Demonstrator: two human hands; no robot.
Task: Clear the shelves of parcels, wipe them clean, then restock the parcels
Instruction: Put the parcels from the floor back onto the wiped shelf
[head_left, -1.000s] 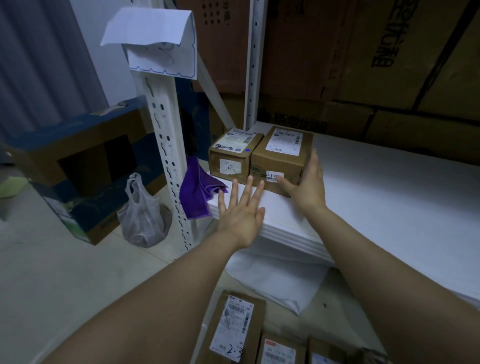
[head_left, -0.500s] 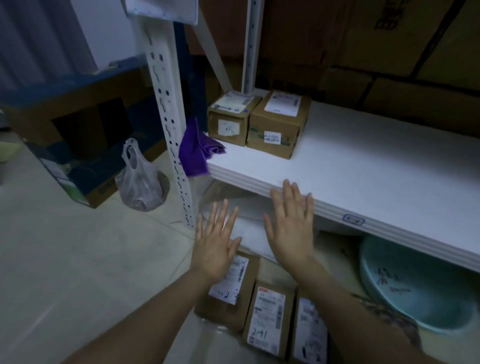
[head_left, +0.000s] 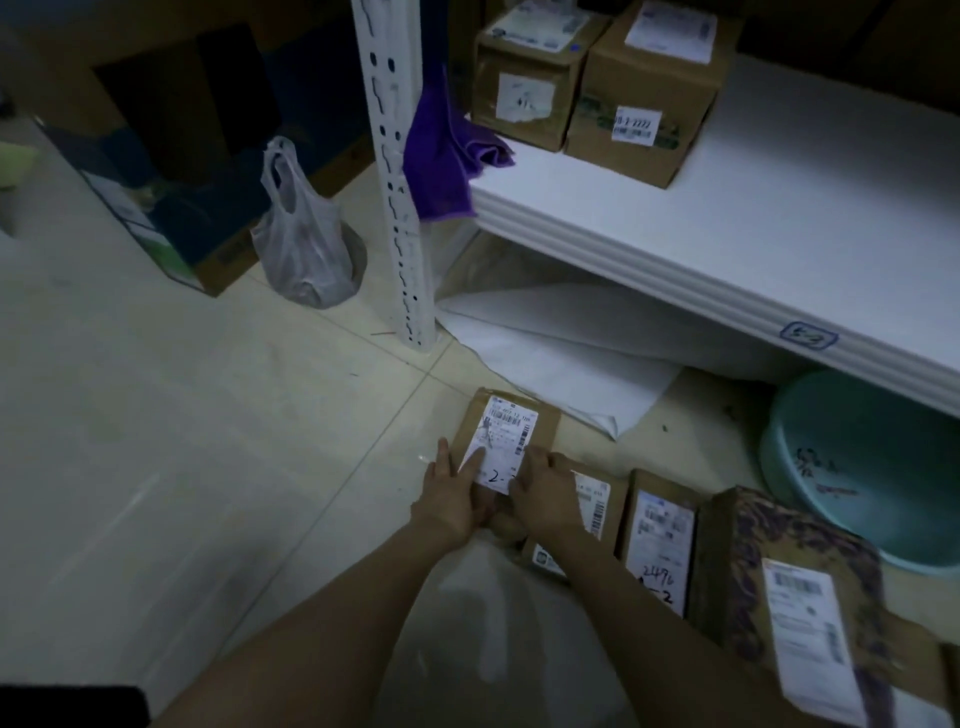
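Observation:
A flat brown parcel (head_left: 511, 423) with a white label lies on the floor in front of the shelf. My left hand (head_left: 454, 493) grips its near left edge, thumb along the side and a finger on the label. My right hand (head_left: 545, 493) grips its near right edge. Beside it on the floor lie more parcels: one (head_left: 597, 506) partly under my right wrist, a second (head_left: 660, 540), and a patterned one (head_left: 800, 587) at the right. Two brown boxes (head_left: 524, 88) (head_left: 644, 98) stand side by side at the left end of the white shelf (head_left: 727, 218).
A purple cloth (head_left: 441, 150) hangs over the shelf's left corner by the perforated white post (head_left: 395, 171). White paper (head_left: 561, 358) and a teal basin (head_left: 862, 462) lie under the shelf. A plastic bag (head_left: 301, 234) and a large dark carton (head_left: 171, 130) stand at the left.
My hands have left the boxes on the shelf and dropped to the floor, where both now hold the flat labelled parcel. My view has tilted downward.

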